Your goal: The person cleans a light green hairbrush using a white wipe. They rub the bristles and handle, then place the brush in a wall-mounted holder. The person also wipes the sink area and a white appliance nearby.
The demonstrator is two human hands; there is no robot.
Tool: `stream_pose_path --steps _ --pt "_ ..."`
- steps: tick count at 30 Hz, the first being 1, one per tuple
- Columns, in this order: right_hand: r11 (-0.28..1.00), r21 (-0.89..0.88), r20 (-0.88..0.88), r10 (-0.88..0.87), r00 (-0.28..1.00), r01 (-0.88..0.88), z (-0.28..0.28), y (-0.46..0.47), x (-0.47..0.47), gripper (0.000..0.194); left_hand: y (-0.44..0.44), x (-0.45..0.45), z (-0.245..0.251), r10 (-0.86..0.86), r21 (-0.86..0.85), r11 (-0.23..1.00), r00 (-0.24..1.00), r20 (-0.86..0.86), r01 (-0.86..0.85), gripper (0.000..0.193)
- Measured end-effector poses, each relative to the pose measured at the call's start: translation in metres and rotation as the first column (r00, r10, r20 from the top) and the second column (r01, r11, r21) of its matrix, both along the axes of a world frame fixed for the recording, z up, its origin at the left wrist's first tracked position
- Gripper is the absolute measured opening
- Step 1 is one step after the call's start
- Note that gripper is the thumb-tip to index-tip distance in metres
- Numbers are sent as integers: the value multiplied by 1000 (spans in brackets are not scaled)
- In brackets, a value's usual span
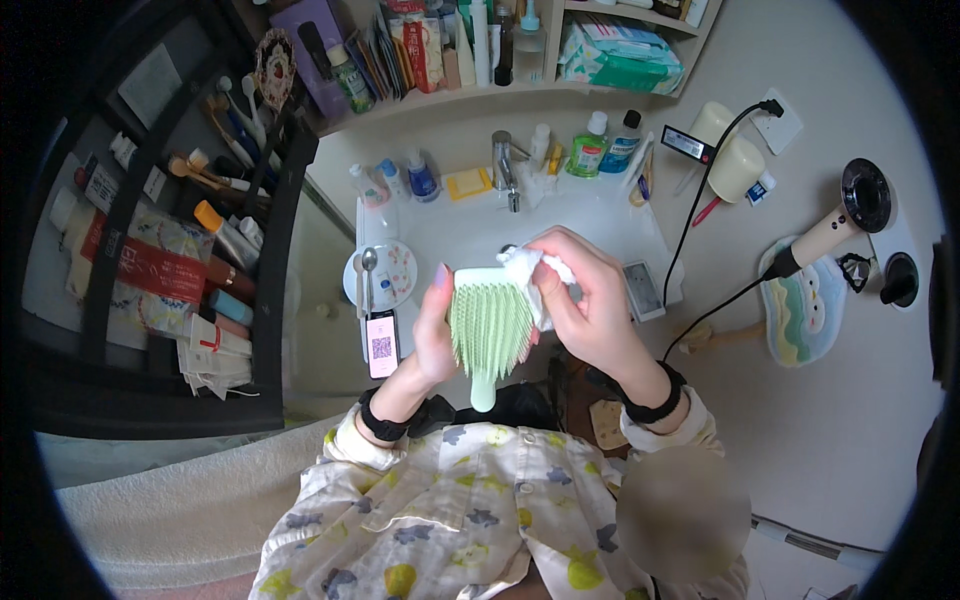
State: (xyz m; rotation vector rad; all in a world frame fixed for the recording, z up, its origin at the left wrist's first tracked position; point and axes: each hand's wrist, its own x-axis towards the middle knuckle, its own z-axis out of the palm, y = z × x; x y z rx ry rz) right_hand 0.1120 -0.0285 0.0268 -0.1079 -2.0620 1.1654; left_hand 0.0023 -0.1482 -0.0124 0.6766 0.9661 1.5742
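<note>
My left hand (pixel 433 330) holds a light green plastic hairbrush (pixel 491 322) by its side, bristles facing up and the short handle pointing towards my body. A crumpled white tissue (pixel 534 274) is pinched in my right hand (pixel 589 300) and touches the brush's upper right edge. Both hands are in front of a white washbasin (pixel 465 232) with a chrome tap (pixel 503 169). Part of the right hand's fingers is hidden behind the tissue and brush.
On the basin's left rim are a round plate (pixel 397 262) with spoons and a phone (pixel 382 345). Mouthwash bottles (pixel 589 146) stand at the back. Another phone-like device (pixel 643 291) lies right, near a black cable (pixel 694 206). A hair dryer (pixel 825 232) hangs on the right wall; a packed black rack (pixel 270 225) is left.
</note>
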Motion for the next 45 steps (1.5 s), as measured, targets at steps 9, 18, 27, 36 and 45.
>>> stream_pose_path --steps 9,18,27,36,45 --pt "741 -670 116 162 980 -43 -8 10 -32 24 10 -5 -3 -32 65 998 990 137 24 99" --pt "629 -726 -210 183 960 -278 -5 -5 -6 25 6 -10 13 -156 235 969 917 367 71 96" --pt "998 -32 -91 -54 994 51 -5 -12 -8 14 7 -3 12 -174 224 968 940 294 110 87" --pt "966 195 122 -193 974 167 -6 8 -25 32 12 -11 -4 -90 54 995 990 110 84 92" --pt "621 -776 265 163 950 110 -59 58 -30 43 36 -26 -33 -182 53 983 922 341 174 87"
